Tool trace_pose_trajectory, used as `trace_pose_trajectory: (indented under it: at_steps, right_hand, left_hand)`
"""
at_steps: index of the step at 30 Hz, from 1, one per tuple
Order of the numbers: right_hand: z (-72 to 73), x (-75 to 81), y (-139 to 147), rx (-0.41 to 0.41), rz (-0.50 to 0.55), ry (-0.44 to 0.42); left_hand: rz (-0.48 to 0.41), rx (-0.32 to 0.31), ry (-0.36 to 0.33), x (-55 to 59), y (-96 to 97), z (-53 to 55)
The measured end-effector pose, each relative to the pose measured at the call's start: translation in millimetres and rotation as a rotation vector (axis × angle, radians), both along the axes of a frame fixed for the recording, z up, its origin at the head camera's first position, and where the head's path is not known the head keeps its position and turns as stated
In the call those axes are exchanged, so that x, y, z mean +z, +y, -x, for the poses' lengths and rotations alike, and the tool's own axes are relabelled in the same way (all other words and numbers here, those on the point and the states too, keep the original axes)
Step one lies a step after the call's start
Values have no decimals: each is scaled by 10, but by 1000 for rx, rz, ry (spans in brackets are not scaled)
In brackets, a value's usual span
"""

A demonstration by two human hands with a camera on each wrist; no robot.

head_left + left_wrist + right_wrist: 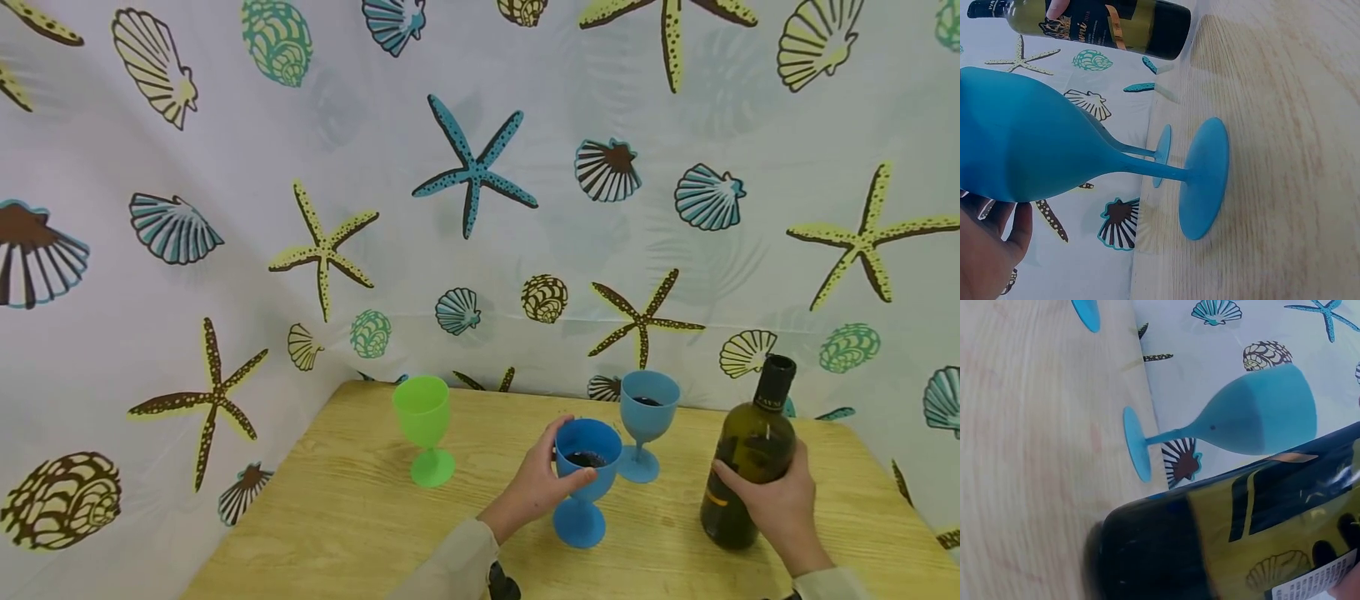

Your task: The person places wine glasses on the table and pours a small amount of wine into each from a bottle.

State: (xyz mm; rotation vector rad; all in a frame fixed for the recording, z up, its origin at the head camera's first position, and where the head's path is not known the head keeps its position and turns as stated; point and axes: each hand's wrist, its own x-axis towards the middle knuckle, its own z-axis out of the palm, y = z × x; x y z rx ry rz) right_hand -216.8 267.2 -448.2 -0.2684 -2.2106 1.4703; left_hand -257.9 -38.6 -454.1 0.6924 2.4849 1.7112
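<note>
A lime-green goblet (422, 412) stands left of the left hand (537, 485), whose fingers curl round the deep-blue goblet (602, 483); beyond its fingertips stands a paler-blue goblet (647, 429). The right hand's (783, 504) fingers wrap a near-upright wine bottle (750, 442). Pouring seems underway, calling for steady grips.

A blue stemmed goblet (588, 487) stands upright near the middle of the wooden surface (360, 533), its round bowl partly filled with dark liquid. To its right, a green-tinted glass bottle (752, 443) is roughly upright, with an uncapped dark neck and black label trimmed in gold; whether its base touches down is unclear.
</note>
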Motion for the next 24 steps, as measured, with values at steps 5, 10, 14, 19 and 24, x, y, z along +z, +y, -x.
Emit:
trace_pose_trajectory:
  at_steps: [5, 10, 14, 19, 24]
  right_hand:
    - [12, -31, -78, 3, 20, 12]
    - [14, -53, -133, 0, 20, 10]
    - [7, -72, -165, 2, 24, 24]
    - [2, -99, -196, -4, 31, 39]
    - [-3, -116, -221, -9, 20, 45]
  left_hand:
    - [-21, -11, 1, -16, -14, 12]
    - [-17, -11, 5, -23, -8, 23]
    - [-10, -4, 5, -33, 4, 24]
    - [-18, -3, -3, -43, 11, 16]
    - [-25, 13, 0, -43, 17, 22]
